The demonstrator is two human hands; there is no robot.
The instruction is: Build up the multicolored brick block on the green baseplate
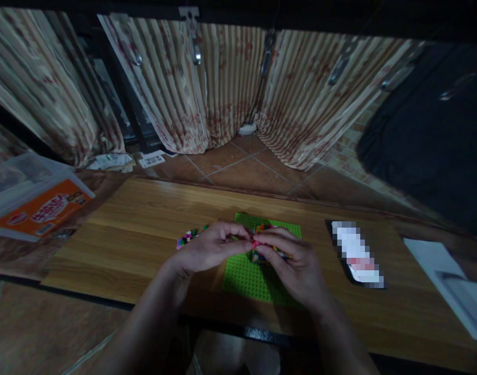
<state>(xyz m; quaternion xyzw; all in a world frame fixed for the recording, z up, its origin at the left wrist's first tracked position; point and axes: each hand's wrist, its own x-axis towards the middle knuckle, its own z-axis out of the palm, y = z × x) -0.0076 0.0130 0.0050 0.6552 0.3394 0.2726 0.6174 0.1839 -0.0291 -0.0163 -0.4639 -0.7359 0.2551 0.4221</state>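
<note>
Above a green studded baseplate (pixel 246 284) my two hands meet fingertip to fingertip. My right hand (pixel 295 255) pinches a small pinkish-red toy brick (pixel 255 243). The thumb and fingers of my left hand (pixel 212 245) close on the brick's left side. Directly behind and below the fingers, a multicoloured brick build (pixel 261 256) rests on the baseplate, partly covered by my right hand. A pile of loose small bricks (pixel 188 237) in pink, green, white and dark colours lies on the wood beyond my left wrist, its near part hidden.
The wooden table (pixel 105 245) spans the view. Right of the baseplate lies a phone (pixel 357 255) with a blurred screen, and white paper (pixel 437 265) farther right. A clear plastic box (pixel 38 203) with an orange label stands at left. Striped curtains (pixel 230 88) hang behind.
</note>
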